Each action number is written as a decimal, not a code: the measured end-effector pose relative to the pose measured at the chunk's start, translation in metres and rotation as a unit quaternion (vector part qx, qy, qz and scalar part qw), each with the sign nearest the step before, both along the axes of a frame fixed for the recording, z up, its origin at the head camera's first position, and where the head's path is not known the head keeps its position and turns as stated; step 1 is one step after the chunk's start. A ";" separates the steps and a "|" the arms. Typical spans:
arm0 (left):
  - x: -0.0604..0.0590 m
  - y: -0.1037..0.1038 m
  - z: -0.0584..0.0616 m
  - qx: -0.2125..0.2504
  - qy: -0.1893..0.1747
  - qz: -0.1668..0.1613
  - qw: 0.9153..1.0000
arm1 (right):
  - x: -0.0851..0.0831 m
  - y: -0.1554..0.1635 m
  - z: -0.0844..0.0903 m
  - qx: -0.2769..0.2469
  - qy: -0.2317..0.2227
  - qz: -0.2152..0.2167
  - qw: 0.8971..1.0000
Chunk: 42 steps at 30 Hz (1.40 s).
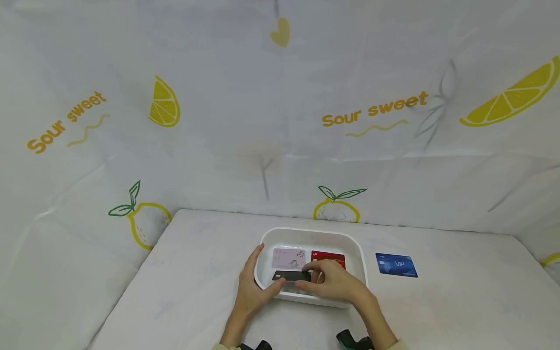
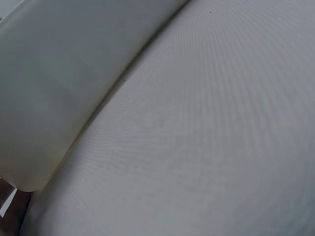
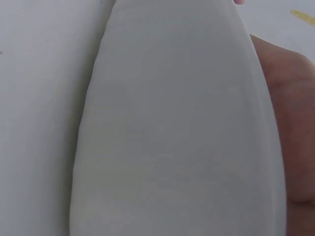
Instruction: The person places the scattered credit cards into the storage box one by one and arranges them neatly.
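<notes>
A white tray (image 1: pixel 355 248) stands on the table, holding a pink card (image 1: pixel 288 257) and a red card (image 1: pixel 328 256). My right hand (image 1: pixel 334 282) reaches over the tray's near rim and pinches a black card (image 1: pixel 290 276) just above the tray floor. My left hand (image 1: pixel 253 287) rests against the tray's left wall, thumb on the near rim, fingers straight. The left wrist view shows only the tray's outer wall (image 2: pixel 59 88) and the table (image 2: pixel 206 147). In the right wrist view the tray's wall (image 3: pixel 177 128) fills the frame, with part of the hand (image 3: pixel 295 128) behind it.
A blue card (image 1: pixel 395 265) lies flat on the table right of the tray. The white table (image 1: pixel 197 253) is backed and flanked by a lemon-print curtain (image 1: pixel 280 107). Bare tabletop spreads left and right of the tray.
</notes>
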State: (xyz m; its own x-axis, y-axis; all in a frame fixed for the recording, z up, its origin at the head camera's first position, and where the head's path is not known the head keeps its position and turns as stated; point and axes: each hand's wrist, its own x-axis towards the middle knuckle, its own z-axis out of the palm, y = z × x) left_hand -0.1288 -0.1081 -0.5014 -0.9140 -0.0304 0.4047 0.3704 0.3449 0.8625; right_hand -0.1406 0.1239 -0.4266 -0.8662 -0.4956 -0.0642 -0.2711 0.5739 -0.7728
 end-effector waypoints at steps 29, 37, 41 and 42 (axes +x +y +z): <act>0.000 0.000 0.001 0.002 -0.001 0.004 1.000 | -0.008 -0.008 -0.009 0.024 0.006 0.012 1.000; -0.001 0.000 -0.002 -0.004 0.013 0.008 1.000 | -0.009 -0.012 -0.010 -0.001 0.020 0.014 1.000; -0.002 -0.001 -0.003 -0.011 0.017 0.016 1.000 | -0.009 -0.013 -0.012 -0.006 0.031 0.012 0.999; -0.002 -0.001 -0.003 -0.012 0.016 0.017 1.000 | -0.009 -0.013 -0.013 -0.004 0.035 0.010 0.999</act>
State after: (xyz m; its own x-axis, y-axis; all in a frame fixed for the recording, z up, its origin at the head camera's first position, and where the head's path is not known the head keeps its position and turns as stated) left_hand -0.1303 -0.1087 -0.5046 -0.8991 -0.0501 0.4350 0.3859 0.3787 0.8412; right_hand -0.1499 0.1108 -0.4396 -0.8585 -0.5128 0.0005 -0.3360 0.5618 -0.7559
